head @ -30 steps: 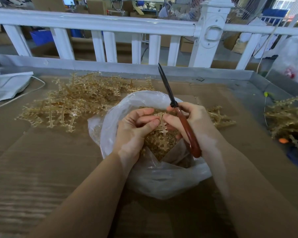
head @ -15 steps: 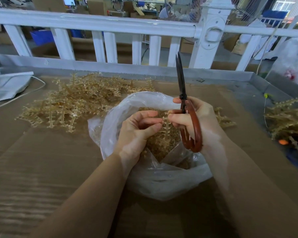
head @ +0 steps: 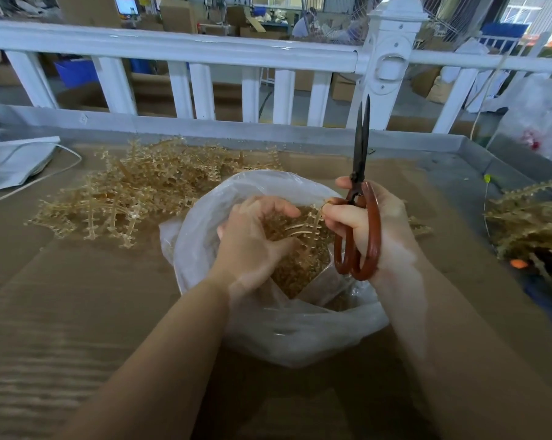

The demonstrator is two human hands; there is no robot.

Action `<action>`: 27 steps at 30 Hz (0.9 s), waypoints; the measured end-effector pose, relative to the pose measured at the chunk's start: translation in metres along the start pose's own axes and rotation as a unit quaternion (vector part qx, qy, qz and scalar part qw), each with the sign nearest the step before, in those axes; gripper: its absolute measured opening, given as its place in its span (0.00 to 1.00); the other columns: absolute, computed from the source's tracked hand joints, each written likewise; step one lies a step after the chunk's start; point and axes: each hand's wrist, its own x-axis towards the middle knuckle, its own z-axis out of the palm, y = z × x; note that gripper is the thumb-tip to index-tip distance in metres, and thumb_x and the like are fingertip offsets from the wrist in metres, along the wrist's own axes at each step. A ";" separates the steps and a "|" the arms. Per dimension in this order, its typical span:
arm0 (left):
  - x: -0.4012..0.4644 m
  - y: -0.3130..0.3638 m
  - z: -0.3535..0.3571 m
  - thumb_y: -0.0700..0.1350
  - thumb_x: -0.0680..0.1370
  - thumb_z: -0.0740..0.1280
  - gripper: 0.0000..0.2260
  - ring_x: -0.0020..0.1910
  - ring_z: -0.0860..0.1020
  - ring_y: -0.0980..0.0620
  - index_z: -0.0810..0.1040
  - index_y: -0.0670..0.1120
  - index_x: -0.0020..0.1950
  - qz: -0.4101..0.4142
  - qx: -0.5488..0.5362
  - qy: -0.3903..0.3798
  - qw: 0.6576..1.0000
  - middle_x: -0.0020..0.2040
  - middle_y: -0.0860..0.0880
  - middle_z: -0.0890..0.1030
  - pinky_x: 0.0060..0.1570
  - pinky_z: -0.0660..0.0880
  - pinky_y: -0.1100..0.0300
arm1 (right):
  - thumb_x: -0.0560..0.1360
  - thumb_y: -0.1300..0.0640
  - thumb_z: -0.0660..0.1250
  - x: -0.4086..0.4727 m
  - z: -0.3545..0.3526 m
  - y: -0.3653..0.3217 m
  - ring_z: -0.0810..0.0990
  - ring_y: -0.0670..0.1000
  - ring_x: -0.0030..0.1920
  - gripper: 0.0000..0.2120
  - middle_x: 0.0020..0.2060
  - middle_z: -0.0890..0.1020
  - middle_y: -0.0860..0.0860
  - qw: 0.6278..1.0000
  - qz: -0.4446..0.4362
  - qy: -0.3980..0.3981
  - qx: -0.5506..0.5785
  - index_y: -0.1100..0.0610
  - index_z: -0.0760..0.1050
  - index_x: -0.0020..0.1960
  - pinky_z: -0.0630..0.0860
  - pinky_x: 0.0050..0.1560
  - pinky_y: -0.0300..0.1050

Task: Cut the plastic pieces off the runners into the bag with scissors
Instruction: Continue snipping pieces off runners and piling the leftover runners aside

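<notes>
Two grips over the bag (head: 205,249): my right hand (head: 373,223) clenches the scissors (head: 362,192), blades upright and closed — runner (head: 303,231) lies crosswise just left of it, pinched between right fingertips and my curled left hand (head: 252,239).

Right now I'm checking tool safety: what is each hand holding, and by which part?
The right hand holds the scissors by their red handles, blades pointing up. The left hand is in the bag; its grip cannot be told.
</notes>
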 end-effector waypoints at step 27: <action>0.006 0.027 0.028 0.38 0.78 0.65 0.23 0.43 0.78 0.48 0.63 0.46 0.72 -0.349 -0.463 0.018 0.814 0.45 0.42 0.78 0.42 0.79 0.57 | 0.67 0.74 0.70 -0.007 0.012 0.006 0.82 0.47 0.32 0.17 0.36 0.80 0.53 0.992 0.013 0.106 0.062 0.57 0.77 0.50 0.80 0.38 0.37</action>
